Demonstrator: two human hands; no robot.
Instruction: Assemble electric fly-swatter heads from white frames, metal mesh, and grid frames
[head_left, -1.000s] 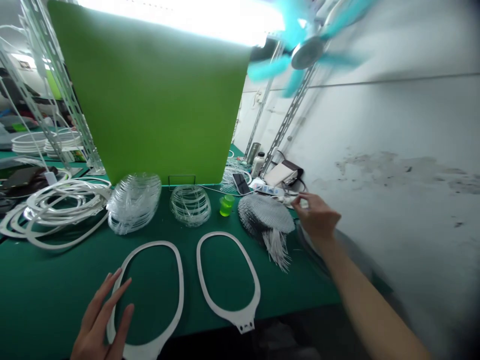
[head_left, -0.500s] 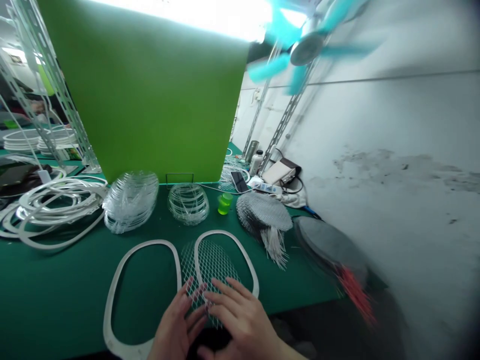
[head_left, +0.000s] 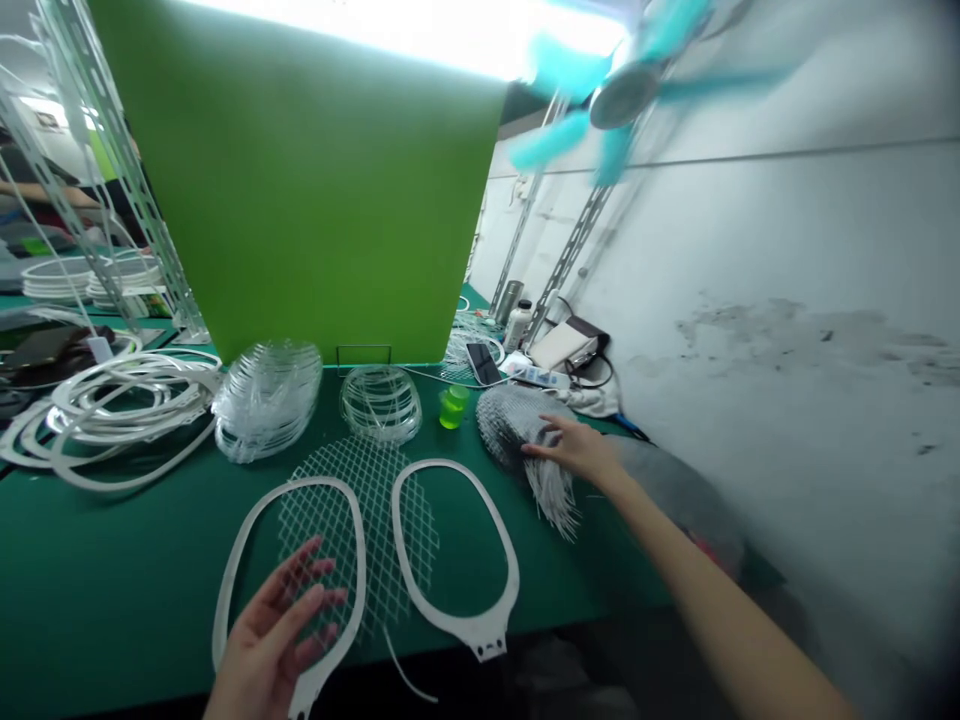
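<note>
A white diamond-mesh net (head_left: 379, 520) lies between two white racket-shaped frames, overlapping parts of both. My left hand (head_left: 274, 630), fingers apart, is over the left frame (head_left: 232, 560) and the net's left part; I cannot tell whether it touches them. To the right, the other frame (head_left: 510, 560) lies flat with its notched end toward me. My right hand (head_left: 574, 447) reaches to a stack of grey mesh ovals (head_left: 510, 415) with a bundle of white strands (head_left: 555, 500). Its thumb and fingers are apart at the stack's near edge.
White hoops (head_left: 120, 410) pile up at the left, beside clear plastic loops (head_left: 270, 400) and a smaller bundle of loops (head_left: 381, 403). A green jar (head_left: 453, 407) and phone (head_left: 482, 364) stand farther back. A green board (head_left: 315, 200) rises behind; a fan (head_left: 622, 95) hangs above.
My right hand has left the net and moved right to the stack of mesh ovals. My left hand has shifted left and opened wider. The net now lies flatter and farther left.
</note>
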